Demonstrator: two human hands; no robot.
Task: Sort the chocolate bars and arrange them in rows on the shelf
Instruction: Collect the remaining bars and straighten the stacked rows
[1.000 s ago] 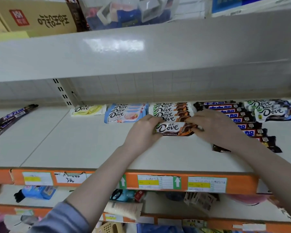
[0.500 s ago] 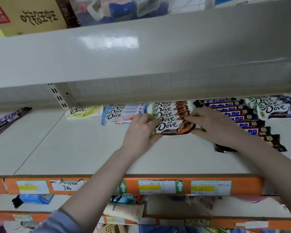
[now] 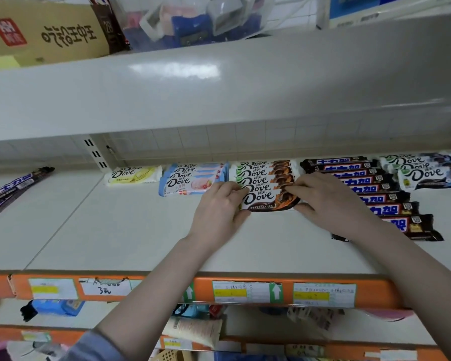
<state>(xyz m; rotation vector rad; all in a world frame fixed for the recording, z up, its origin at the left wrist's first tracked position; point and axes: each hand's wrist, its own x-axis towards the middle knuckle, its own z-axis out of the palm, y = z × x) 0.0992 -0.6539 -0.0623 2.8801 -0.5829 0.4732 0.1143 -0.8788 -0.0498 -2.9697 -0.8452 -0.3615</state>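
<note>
Both arms outstretched — left hand (image 3: 219, 207), right hand (image 3: 328, 201) palm-down, fingers curled.

Along the shelf's (image 3: 141, 230) back edge lie overlapping flat rows: one yellow Dove bar (image 3: 133, 174), pink-blue Dove bars (image 3: 190, 178), brown Dove bars (image 3: 264, 183), dark bars (image 3: 370, 188) and blue-black Dove bars (image 3: 427, 170) toward the right.

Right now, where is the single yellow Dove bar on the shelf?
In the head view the yellow Dove bar lies at the back of the shelf, left of centre, just left of the blue-and-pink Dove stack and away from both hands.
</note>
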